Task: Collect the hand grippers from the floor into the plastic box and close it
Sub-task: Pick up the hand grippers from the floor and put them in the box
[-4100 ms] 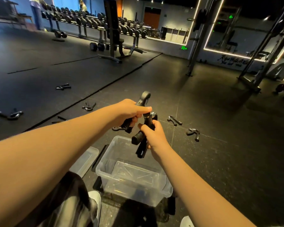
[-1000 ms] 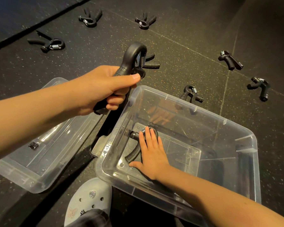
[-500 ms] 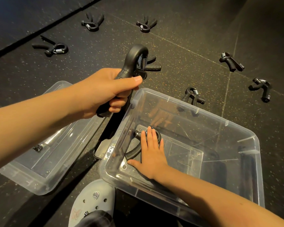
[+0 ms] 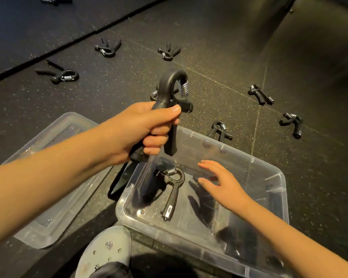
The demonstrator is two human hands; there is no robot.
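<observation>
Lid (image 4: 54,197) L of box (image 4: 169,233); 1 gripper (image 4: 172,189) inside, other grippers (image 4: 108,48) on floor (image 4: 219,47) behind.

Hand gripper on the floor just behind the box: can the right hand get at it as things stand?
Probably yes. The right hand is empty and open inside the box, and the hand gripper lies just past the far wall; the hand would only need to lift over that wall.

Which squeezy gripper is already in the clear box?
The hand gripper lying flat on the bottom of the plastic box. A second gripper is held in the left hand; the rest lie on the floor.
</observation>
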